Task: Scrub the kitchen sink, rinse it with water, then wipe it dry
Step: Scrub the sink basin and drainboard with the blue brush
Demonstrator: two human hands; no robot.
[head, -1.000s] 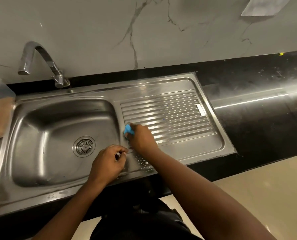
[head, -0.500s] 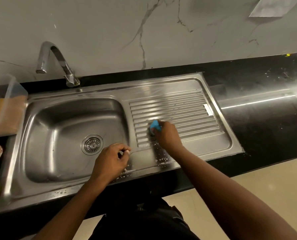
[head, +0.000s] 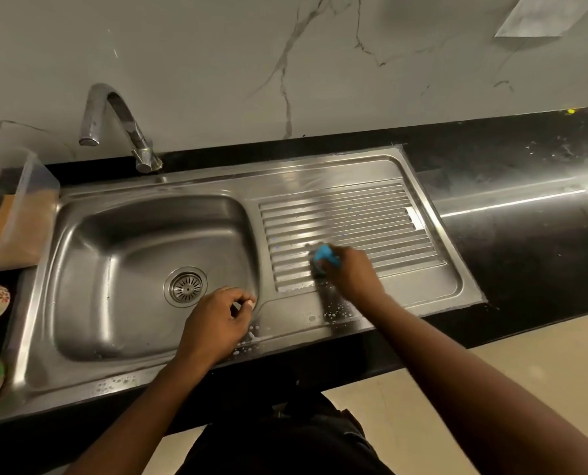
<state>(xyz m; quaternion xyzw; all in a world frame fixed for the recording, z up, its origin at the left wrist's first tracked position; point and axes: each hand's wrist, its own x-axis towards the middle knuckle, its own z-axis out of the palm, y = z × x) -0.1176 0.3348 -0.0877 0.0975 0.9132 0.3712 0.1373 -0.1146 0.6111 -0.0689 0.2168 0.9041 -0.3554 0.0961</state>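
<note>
sink [head: 80,269] of steel fills mid-frame, set in the black tabletop [head: 525,252], tap [head: 114,108] at upper left. my left hand [head: 217,323] rests curled and empty on its front rim. my right hand [head: 354,275] grips a blue scrubber [head: 325,257] pressed on the ribbed drainboard [head: 354,214], right of centre.

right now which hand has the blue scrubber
The right hand grips the blue scrubber on the ribbed drainboard; the left hand rests curled at the basin edge without one.
</note>
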